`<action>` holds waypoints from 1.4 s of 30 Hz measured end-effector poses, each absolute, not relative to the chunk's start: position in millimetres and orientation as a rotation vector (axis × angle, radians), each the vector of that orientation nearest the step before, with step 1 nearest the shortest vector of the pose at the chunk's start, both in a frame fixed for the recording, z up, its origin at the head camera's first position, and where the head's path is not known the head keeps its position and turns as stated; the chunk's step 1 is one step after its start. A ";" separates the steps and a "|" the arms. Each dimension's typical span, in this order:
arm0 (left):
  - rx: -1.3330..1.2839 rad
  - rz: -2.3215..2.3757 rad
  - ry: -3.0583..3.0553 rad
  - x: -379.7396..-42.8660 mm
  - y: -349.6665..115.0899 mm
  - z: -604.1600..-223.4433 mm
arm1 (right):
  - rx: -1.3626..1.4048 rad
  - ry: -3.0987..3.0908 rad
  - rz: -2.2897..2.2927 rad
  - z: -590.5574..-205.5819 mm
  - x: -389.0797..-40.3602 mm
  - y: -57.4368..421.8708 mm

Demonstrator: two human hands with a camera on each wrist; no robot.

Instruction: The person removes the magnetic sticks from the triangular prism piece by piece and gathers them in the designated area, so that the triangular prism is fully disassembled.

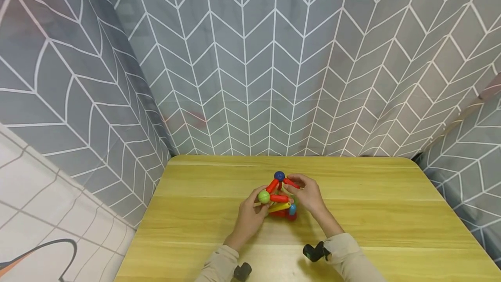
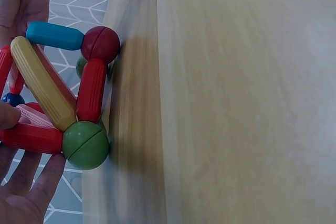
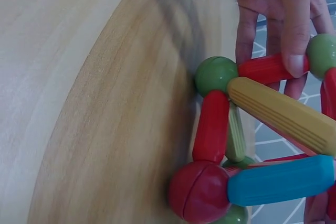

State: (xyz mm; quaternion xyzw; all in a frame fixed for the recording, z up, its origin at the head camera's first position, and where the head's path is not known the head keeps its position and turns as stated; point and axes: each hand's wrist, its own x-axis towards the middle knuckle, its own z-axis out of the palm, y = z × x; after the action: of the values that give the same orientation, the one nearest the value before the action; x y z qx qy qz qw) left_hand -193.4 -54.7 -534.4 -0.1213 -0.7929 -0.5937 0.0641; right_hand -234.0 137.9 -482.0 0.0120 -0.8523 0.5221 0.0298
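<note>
A frame of magnetic building sticks and balls stands over the table in front of me. My left hand (image 1: 250, 214) holds its left side, thumb pressed on a red stick (image 3: 268, 69) between two green balls, fingers behind it. My right hand (image 1: 307, 193) is at the upper right, pinching a red stick (image 1: 291, 183) that runs from the dark blue ball (image 1: 279, 176) at the top. Below are a yellow stick (image 2: 44, 85), a light blue stick (image 3: 281, 180), a dark red ball (image 3: 199, 191) and a green ball (image 2: 85, 145). Fingers partly hide the frame's far side.
The frame's lower balls sit close over the wooden table (image 1: 372, 212). Grey patterned curtains (image 1: 258, 64) hang behind the table and along both sides. A black wrist camera (image 1: 314, 252) is strapped near the right cuff, another (image 1: 242, 271) near the left cuff.
</note>
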 end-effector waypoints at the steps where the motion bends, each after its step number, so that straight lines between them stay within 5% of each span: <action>1: -0.361 -1.799 -2.394 -193.3 -54.9 -534.5 | 0.028 -2.623 1.617 -483.1 -235.0 137.3; 42: -0.401 -1.799 -2.363 -192.5 -56.1 -537.5 | -0.017 -2.513 1.563 -492.6 -237.9 127.7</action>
State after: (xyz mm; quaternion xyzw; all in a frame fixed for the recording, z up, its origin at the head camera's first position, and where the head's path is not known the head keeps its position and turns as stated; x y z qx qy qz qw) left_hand -192.5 -56.1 -537.5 -0.1334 -0.7864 -0.5988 0.0722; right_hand -237.9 127.7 -492.6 -0.0057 -0.8457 0.5259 0.0911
